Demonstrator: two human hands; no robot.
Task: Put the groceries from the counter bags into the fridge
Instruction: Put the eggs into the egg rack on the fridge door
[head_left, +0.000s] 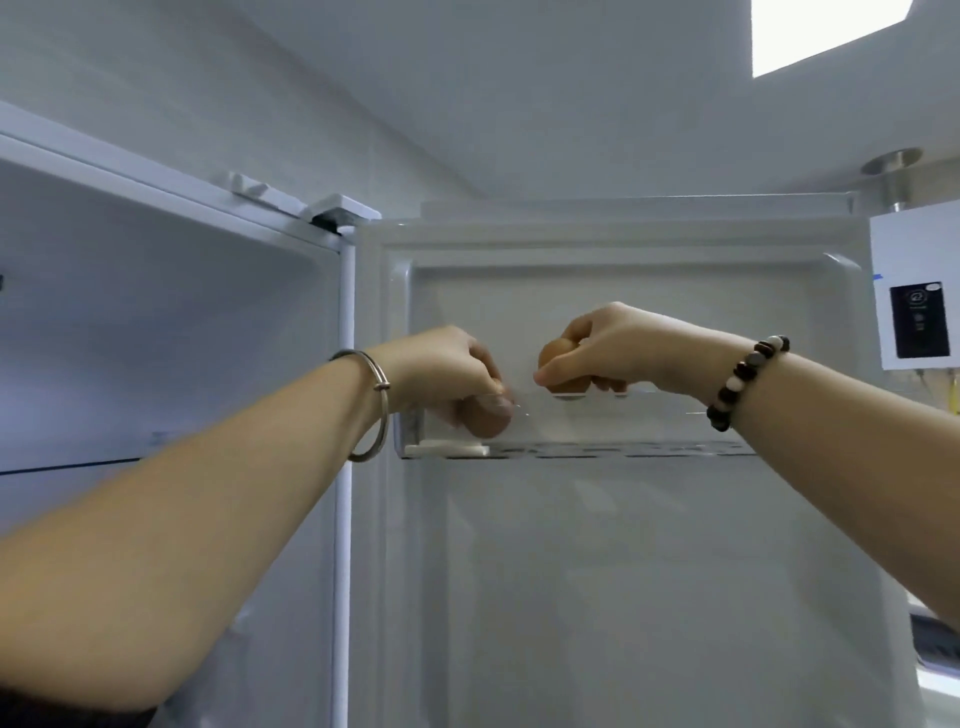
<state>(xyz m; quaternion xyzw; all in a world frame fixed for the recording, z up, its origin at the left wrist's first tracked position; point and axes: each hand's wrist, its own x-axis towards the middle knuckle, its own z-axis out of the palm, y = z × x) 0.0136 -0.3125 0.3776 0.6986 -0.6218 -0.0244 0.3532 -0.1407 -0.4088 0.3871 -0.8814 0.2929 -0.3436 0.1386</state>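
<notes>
The fridge stands open, its white door (623, 545) swung out in front of me. High on the door is a clear plastic shelf (597, 415). My left hand (447, 369), with a metal bangle on the wrist, reaches into the shelf's left end and holds a brown egg (488, 418) low behind the clear front. My right hand (613, 345), with a bead bracelet on the wrist, grips another brown egg (558, 364) just above the shelf's rim, a little right of the left hand.
The fridge's inner compartment (156, 338) lies to the left with a glass shelf edge (67, 464). A white wall unit with a black panel (917, 322) hangs to the right of the door. A ceiling light (826, 31) glows above.
</notes>
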